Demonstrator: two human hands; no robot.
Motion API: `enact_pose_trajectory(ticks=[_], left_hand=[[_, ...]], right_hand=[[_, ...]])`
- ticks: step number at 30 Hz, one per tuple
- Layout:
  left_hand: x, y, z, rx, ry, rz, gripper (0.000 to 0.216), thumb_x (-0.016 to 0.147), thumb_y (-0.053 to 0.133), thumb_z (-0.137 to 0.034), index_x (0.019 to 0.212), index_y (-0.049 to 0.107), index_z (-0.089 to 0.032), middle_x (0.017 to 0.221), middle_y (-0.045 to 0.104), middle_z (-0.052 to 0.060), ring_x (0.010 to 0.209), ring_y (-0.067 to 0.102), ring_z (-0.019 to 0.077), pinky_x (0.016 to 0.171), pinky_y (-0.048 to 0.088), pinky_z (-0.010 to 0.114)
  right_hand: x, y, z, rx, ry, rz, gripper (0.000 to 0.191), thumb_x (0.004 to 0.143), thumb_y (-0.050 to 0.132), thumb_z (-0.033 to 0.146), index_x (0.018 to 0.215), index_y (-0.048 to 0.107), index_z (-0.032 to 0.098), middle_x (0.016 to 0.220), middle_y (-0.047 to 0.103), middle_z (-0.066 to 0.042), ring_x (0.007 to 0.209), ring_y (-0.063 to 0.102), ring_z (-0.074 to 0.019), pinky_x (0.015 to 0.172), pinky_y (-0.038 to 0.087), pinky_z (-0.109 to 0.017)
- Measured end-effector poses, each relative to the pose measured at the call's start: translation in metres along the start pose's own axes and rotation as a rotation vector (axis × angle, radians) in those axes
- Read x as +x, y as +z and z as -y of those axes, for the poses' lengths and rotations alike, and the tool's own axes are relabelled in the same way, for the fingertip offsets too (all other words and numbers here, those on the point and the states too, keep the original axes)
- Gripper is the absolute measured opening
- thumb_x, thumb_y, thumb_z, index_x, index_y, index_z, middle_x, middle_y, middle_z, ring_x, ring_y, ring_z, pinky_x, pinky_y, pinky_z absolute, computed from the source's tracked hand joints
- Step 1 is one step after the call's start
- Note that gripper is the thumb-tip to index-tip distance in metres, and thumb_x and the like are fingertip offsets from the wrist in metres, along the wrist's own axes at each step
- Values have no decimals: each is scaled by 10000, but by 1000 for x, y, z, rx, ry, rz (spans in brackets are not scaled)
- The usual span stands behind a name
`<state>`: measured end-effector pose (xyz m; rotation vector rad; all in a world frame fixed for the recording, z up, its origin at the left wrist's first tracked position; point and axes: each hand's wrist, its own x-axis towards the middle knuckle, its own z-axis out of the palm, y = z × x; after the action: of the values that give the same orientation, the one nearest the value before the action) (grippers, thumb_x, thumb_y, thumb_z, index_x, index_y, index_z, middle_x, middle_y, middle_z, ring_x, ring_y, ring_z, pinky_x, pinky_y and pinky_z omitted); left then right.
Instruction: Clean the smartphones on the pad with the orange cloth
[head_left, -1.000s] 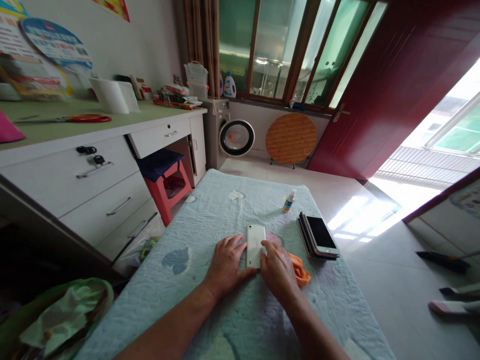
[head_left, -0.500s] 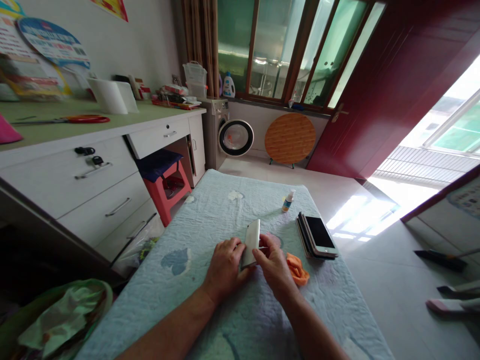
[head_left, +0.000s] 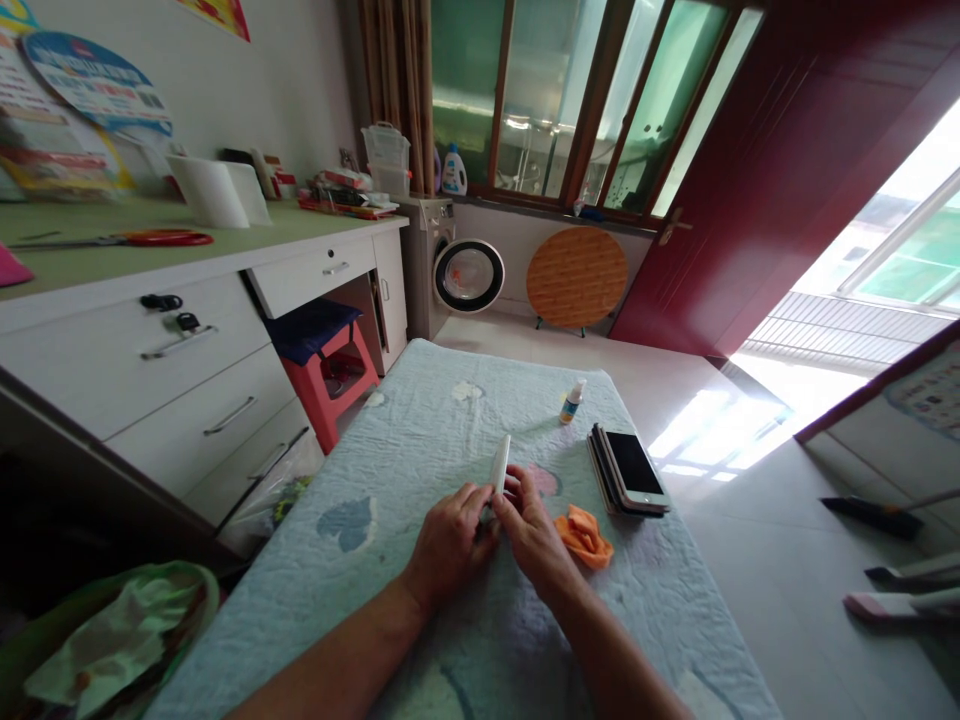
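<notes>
Both hands hold a slim white phone (head_left: 500,464) above the cloth-covered table, its narrow edge turned toward me. My left hand (head_left: 452,530) grips its lower left side with fingers curled. On the other side, my right hand (head_left: 529,525) pinches it between thumb and fingers. The phone's lower part is hidden by my fingers. Just right of my right hand lies a crumpled orange cloth (head_left: 586,538). Farther right is a stack of flat devices, topped by a white-framed one with a dark screen (head_left: 634,464). A small spray bottle (head_left: 571,402) stands beyond them.
A pale blue quilted cover (head_left: 442,420) spreads over the table. At left are a white drawer desk (head_left: 187,390) and a red stool (head_left: 341,390). A green-rimmed bin (head_left: 214,590) sits at lower left. The washing machine's round door (head_left: 469,275) hangs open at the back.
The phone has turned from showing its broad white face to nearly edge-on. Both hands keep hold of it. The whole view has shifted slightly.
</notes>
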<state>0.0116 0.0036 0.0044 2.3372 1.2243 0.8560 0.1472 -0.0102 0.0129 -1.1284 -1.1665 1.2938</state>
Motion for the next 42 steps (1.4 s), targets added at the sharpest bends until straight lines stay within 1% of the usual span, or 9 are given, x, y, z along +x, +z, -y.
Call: enact_pose_trajectory(ticks=[3,8,13,17,21,29,32,36,42], left_hand=[[2,-2,0,-39,14,-5,277,884,520,-352,1099,566,-183,944,630,67,834,620,220,771,505,333],[3,-4,3,-121,45,-105,423,870,573,-391,1231,526,-176,956,640,64,812,617,199,776,521,329],[2,-5,5,-182,35,-157,384,827,582,-265,1197,566,-163,941,634,62,741,598,170,746,519,313],[3,-8,7,-336,-170,-188,346,804,584,-249,1136,609,-156,908,651,48,681,607,153,721,517,300],[4,-9,13,-619,-422,-137,419,776,626,-306,1158,605,-134,912,669,54,683,634,163,664,518,280],[6,-4,20,-1006,-595,51,613,690,732,-307,1239,532,-119,892,637,43,704,617,146,624,483,243],[6,-3,20,-1035,-591,76,659,668,755,-287,1257,498,-138,868,627,28,683,601,136,634,477,250],[6,-2,19,-1018,-525,82,717,667,771,-296,1286,436,-158,864,605,12,633,557,107,621,453,241],[8,2,13,-1036,-437,66,684,721,745,-333,1296,414,-170,890,591,18,709,571,124,665,470,249]], right_hand=[[-1,-5,0,-47,14,-14,448,853,533,478,1214,441,230,1163,583,-77,984,597,-187,815,499,-312],[-3,-16,-2,-299,-5,-125,422,875,462,462,1195,567,208,1182,596,-71,1083,547,-217,909,450,-338],[-1,-22,-9,-249,51,-174,424,833,508,450,1160,610,201,1044,639,-66,921,589,-208,809,473,-329],[0,-20,-11,-117,133,-163,434,766,561,422,1129,608,188,1029,654,-70,940,597,-220,800,473,-331],[1,-16,-12,-5,151,-147,435,709,576,365,1100,608,175,1083,654,-76,985,604,-224,819,473,-326],[4,-17,-11,-159,99,-162,429,689,594,283,1102,612,173,1013,666,-58,894,615,-206,798,485,-313],[6,-14,-14,-241,100,-242,546,646,663,298,1170,573,174,1058,643,-70,956,600,-223,821,487,-327],[8,-11,-22,-267,47,-272,669,636,689,300,1262,490,176,1173,587,-102,1032,590,-239,859,491,-351],[5,-6,-20,-334,14,-377,775,634,703,315,1335,409,165,1298,518,-142,1155,543,-271,944,459,-380]])
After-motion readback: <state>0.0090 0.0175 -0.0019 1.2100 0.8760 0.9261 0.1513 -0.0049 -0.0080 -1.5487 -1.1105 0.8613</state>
